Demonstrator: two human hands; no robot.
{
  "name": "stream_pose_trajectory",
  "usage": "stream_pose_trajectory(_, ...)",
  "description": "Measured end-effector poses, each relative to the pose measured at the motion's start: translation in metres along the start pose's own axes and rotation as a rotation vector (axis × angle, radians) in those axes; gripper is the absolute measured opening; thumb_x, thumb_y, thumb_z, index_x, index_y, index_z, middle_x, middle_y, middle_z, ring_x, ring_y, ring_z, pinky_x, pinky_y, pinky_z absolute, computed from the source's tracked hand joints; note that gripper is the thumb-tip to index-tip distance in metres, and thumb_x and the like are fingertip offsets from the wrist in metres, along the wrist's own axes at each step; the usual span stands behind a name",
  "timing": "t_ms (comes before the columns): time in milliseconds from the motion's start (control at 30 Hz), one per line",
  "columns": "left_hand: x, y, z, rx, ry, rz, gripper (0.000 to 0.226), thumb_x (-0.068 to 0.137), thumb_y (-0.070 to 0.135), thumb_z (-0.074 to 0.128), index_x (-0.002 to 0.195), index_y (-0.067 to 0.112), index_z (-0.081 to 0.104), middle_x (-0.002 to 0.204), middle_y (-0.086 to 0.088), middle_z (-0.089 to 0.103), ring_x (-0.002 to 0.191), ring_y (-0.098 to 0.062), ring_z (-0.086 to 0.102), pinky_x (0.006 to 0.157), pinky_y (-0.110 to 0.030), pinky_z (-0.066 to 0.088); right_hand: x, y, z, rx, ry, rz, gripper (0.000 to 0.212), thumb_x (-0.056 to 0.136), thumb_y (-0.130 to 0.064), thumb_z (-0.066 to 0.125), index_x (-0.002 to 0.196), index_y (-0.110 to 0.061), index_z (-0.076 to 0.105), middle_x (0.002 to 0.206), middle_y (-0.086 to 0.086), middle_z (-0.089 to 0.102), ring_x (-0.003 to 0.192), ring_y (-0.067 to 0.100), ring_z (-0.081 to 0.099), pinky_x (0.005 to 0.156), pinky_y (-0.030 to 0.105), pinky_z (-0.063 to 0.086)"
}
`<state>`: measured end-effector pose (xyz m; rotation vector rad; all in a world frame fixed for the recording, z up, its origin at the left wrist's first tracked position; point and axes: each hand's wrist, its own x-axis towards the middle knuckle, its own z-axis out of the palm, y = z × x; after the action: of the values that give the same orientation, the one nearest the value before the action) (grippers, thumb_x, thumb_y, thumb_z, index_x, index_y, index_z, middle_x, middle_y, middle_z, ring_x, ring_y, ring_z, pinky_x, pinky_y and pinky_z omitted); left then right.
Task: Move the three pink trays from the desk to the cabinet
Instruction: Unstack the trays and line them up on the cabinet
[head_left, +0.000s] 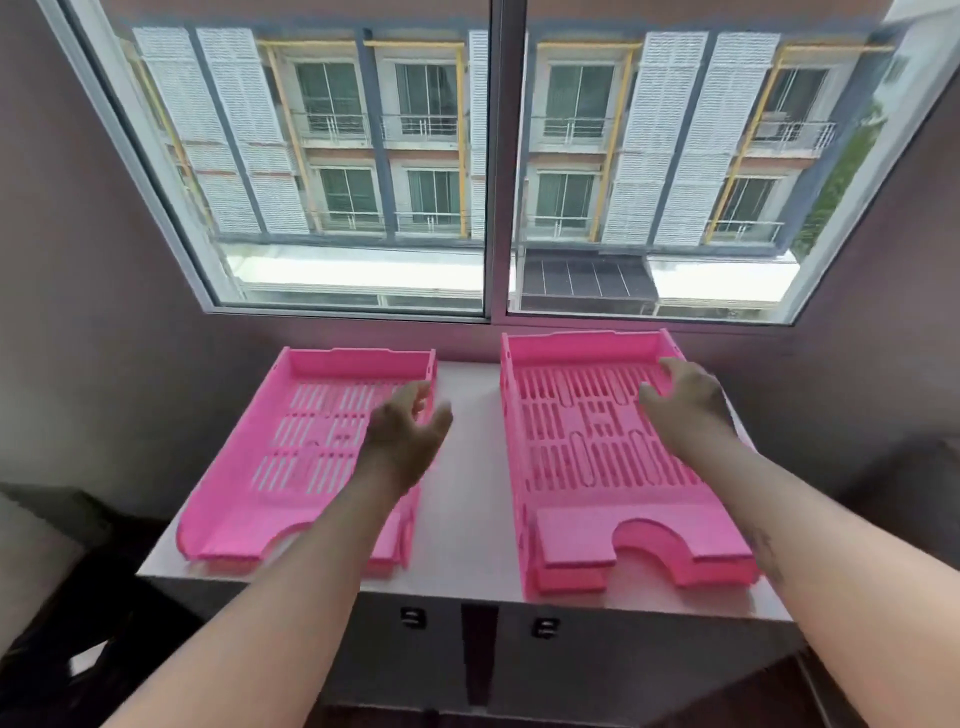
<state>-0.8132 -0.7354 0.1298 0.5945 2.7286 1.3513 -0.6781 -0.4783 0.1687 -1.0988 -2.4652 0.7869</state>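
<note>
On the cabinet (467, 519), single pink tray (291, 457), apparently stacked trays (597, 452), both hands (408, 441) spread wide, empty.

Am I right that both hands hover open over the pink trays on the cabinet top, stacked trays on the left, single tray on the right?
Sides are swapped. The head view shows the stacked trays on the right, single tray on the left. Left hand and right hand do hover open over them.

We see both forearms bare to the frame edge: no sleeves, watch, rings or gloves. Left hand (402, 441) and right hand (685, 402) unadorned. Dark tattoo (768, 553) on right forearm, well back from the fingers; design unreadable.
</note>
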Motion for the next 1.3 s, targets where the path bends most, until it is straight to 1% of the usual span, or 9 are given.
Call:
stream_pose_trajectory(133,-0.030,0.025,0.067,-0.049,-0.303,-0.175,0.064,0.091,0.045,0.055,0.145,0.010,0.044,0.142,-0.011,0.054,0.130,-0.027,0.051,0.106,-0.042,0.042,-0.001,0.075,-0.029,-0.009,-0.009,0.192,0.032,0.087,-0.017,0.055,0.114,-0.001,0.059,0.105,0.021,0.063,0.090,0.037,0.061,0.078,0.042,0.052)
stream_pose_trajectory(267,-0.040,0.035,0.096,-0.033,-0.224,-0.095,0.037,0.090,0.030,0.045,0.085,-0.004,0.058,0.073,-0.008,0.057,0.068,-0.021,0.051,0.062,-0.032,0.038,-0.005,0.115,-0.025,0.087,-0.161,0.249,0.027,0.089,-0.007,0.046,0.108,-0.006,0.064,0.095,0.015,0.066,0.079,0.031,0.061,0.065,0.033,0.048)
stream_pose_trajectory(433,-0.039,0.066,0.102,-0.007,-0.083,-0.050,0.031,0.089,0.018,0.046,0.064,0.000,0.046,0.060,-0.011,0.045,0.057,-0.021,0.037,0.056,-0.033,0.029,0.011,0.128,-0.044,0.240,-0.153,0.191,0.035,0.089,0.003,0.035,0.102,-0.007,0.066,0.082,0.007,0.060,0.061,0.014,0.052,0.048,0.020,0.036)
stream_pose_trajectory(667,-0.071,0.101,0.162,-0.194,-0.144,-0.115,0.034,0.102,0.025,0.031,0.092,0.012,0.062,0.094,-0.010,0.063,0.091,-0.023,0.057,0.078,-0.036,0.044,0.028,0.182,-0.104,0.204,-0.062,0.176,0.030,0.086,0.003,0.042,0.086,-0.012,0.067,0.076,0.009,0.062,0.071,0.027,0.054,0.053,0.025,0.038)
stream_pose_trajectory(733,-0.086,0.098,0.184,-0.087,-0.216,-0.160,0.039,0.102,0.026,0.033,0.133,0.015,0.055,0.135,-0.009,0.059,0.125,-0.026,0.052,0.103,-0.039,0.040,0.032,0.199,-0.117,0.193,-0.042,0.184,0.032,0.086,0.003,0.044,0.091,-0.016,0.068,0.084,0.012,0.065,0.078,0.028,0.058,0.054,0.027,0.039)
stream_pose_trajectory(867,-0.116,0.080,0.217,0.407,-0.440,-0.012,0.060,0.098,0.047,0.035,0.153,0.026,0.027,0.162,-0.002,0.027,0.148,-0.025,0.025,0.119,-0.046,0.025,0.040,0.232,-0.134,0.241,-0.036,0.244,0.036,0.084,0.001,0.043,0.096,-0.019,0.071,0.092,0.014,0.070,0.090,0.034,0.065,0.076,0.041,0.056)
stream_pose_trajectory(1033,-0.111,0.052,0.220,0.715,-0.508,0.090,0.067,0.096,0.063,0.014,0.156,0.035,0.003,0.165,0.005,-0.001,0.152,-0.021,-0.001,0.121,-0.049,0.005,0.047,0.254,-0.149,0.260,-0.036,0.275,0.038,0.084,0.002,0.044,0.106,-0.013,0.071,0.098,0.016,0.069,0.096,0.038,0.065,0.084,0.047,0.054)
stream_pose_trajectory(1167,-0.095,0.025,0.194,0.779,-0.543,0.078,0.084,0.078,0.074,-0.008,0.154,0.038,-0.004,0.163,0.011,-0.007,0.152,-0.018,-0.005,0.121,-0.051,0.004,0.056,0.268,-0.154,0.248,-0.023,0.279,0.030,0.080,-0.001,0.045,0.081,-0.020,0.068,0.097,0.018,0.071,0.094,0.040,0.066,0.083,0.053,0.055)
stream_pose_trajectory(1300,-0.079,0.006,0.174,0.777,-0.535,0.056,0.085,0.076,0.073,-0.008,0.154,0.038,-0.004,0.162,0.012,-0.008,0.151,-0.017,-0.006,0.122,-0.050,0.003,0.056,0.270,-0.145,0.244,-0.035,0.298,0.035,0.084,0.002,0.044,0.099,-0.018,0.069,0.096,0.016,0.068,0.097,0.040,0.064,0.082,0.049,0.054)
